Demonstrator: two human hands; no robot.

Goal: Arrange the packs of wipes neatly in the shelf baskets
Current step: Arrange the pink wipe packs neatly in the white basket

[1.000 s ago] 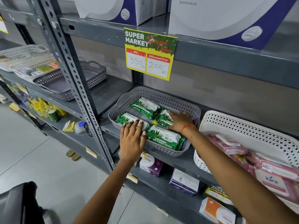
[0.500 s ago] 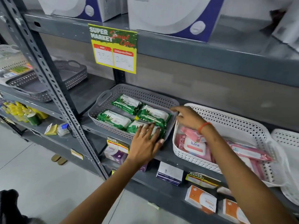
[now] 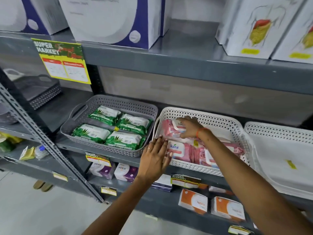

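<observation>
A grey basket [image 3: 118,101] on the middle shelf holds several green packs of wipes [image 3: 125,140] lying flat in neat rows. Right beside it stands a white basket [image 3: 215,119] with pink Kara packs [image 3: 178,148] lying jumbled inside. My right hand [image 3: 189,127] reaches into the white basket's back left corner, its fingers closed over one pink pack [image 3: 169,131]. Fingers apart and holding nothing, my left hand [image 3: 154,158] rests flat against the white basket's front left corner.
A second white basket [image 3: 279,133] stands at the right, and a dark empty basket [image 3: 42,92] at the far left. Large boxes [image 3: 111,19] fill the shelf above, small boxes [image 3: 193,200] the shelf below. A price sign [image 3: 62,61] and a slanted steel post [image 3: 50,150] stand to the left.
Both hands left the grey basket and moved right to the white one. My right hand went onto a pink pack and my left hand came to the basket's front corner. The view shifted right.
</observation>
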